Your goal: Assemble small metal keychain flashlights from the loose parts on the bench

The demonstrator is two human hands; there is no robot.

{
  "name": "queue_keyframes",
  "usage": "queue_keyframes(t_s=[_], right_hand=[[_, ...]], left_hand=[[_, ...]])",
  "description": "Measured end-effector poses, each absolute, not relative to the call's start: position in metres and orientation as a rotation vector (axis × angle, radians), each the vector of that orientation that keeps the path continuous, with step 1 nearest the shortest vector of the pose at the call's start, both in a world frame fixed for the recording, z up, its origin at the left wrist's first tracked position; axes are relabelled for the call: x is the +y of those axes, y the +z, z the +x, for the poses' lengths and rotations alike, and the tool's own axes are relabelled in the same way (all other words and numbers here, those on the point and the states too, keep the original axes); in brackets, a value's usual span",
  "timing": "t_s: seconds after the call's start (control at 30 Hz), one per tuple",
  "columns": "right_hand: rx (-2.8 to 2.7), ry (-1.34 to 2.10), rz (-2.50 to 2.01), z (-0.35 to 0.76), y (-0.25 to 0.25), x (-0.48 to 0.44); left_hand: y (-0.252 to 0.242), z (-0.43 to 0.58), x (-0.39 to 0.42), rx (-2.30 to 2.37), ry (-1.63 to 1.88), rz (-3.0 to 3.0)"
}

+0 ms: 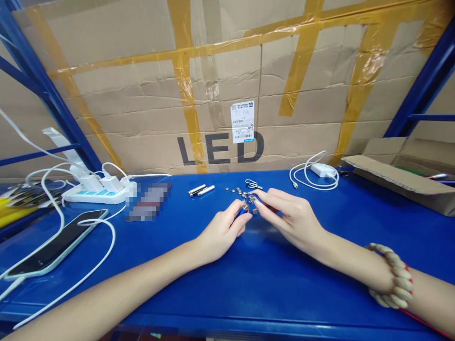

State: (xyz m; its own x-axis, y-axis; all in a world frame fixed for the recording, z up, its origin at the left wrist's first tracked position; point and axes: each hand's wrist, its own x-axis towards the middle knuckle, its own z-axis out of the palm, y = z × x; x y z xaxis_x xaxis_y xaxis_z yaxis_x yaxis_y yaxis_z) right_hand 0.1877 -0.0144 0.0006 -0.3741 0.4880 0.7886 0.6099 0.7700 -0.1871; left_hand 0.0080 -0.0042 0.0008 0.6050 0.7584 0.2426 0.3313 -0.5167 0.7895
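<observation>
My left hand (223,229) rests on the blue table (270,279) with its fingers curled round a small blue object (243,211) with a silver tip. My right hand (287,215) meets it from the right, thumb and forefinger pinched at a small metal piece (253,199) right beside the blue object. Several small silver button-like parts (237,191) lie scattered just beyond my fingertips. Two thin silver cylinders (201,190) lie to their left, and a wire clip (251,184) lies behind them. A bead bracelet (393,277) sits on my right wrist.
A white power strip (95,194) with plugged chargers and white cables stands at the left, with a phone (59,244) in front. A white charger with a coiled cable (316,173) lies at the back right. An open cardboard box (405,173) sits far right. A taped cardboard wall (220,85) stands behind.
</observation>
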Motion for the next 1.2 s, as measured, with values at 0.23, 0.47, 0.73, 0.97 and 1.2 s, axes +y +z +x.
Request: queue_keyframes(t_s=[0.23, 0.47, 0.73, 0.97, 1.2], right_hand=[[-2.08, -0.118, -0.848, 0.1849, -0.0005, -0.0132], [-2.097, -0.049, -0.853, 0.1841, -0.0012, -0.0143], [-2.105, -0.026, -0.875, 0.1813, 0.0025, -0.0171], [-2.126, 0.008, -0.917, 0.1821, 0.0016, -0.0153], [-2.176, -0.011, -0.89, 0.1823, -0.0001, -0.0118]], left_hand=[[0.0002, 0.0083, -0.0054, 0.826, 0.746, 2.164], [0.0004, 0.0091, -0.0056, 0.82, 0.749, 2.185], [0.0003, 0.0101, -0.0054, 0.843, 0.772, 2.166], [0.001, 0.0107, -0.0067, 0.853, 0.772, 2.149], [0.0, 0.0111, -0.0065, 0.89, 0.787, 2.138]])
